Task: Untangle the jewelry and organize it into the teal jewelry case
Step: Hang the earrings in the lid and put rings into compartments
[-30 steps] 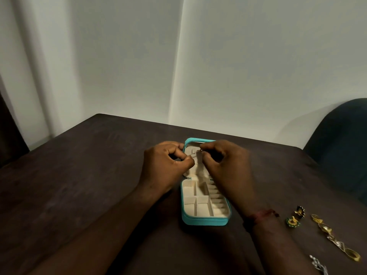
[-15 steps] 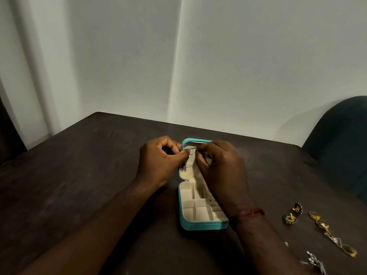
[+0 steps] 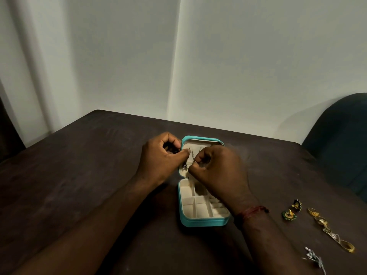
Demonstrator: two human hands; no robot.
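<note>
The teal jewelry case (image 3: 202, 222) lies open on the dark table, cream compartments toward me and its lid flat at the far end. Both hands hover over the lid. My left hand (image 3: 160, 157) pinches one end of a thin silver chain (image 3: 192, 154), whose small dark pendant (image 3: 185, 166) dangles below the thumb. My right hand (image 3: 216, 167) has its fingers curled and pinches the chain's other part. Loose on the table at the right lie two green-and-gold earrings (image 3: 289, 214), a row of gold rings (image 3: 329, 229) and a silver piece (image 3: 314, 259).
The dark wooden table (image 3: 79, 175) stands against a white wall. A dark teal chair (image 3: 341, 139) stands at the table's right side. The case's near compartments hold nothing that I can see.
My right hand has dropped a little toward me over the lid, and the chain now runs more upright between the two hands. The left hand stays in place.
</note>
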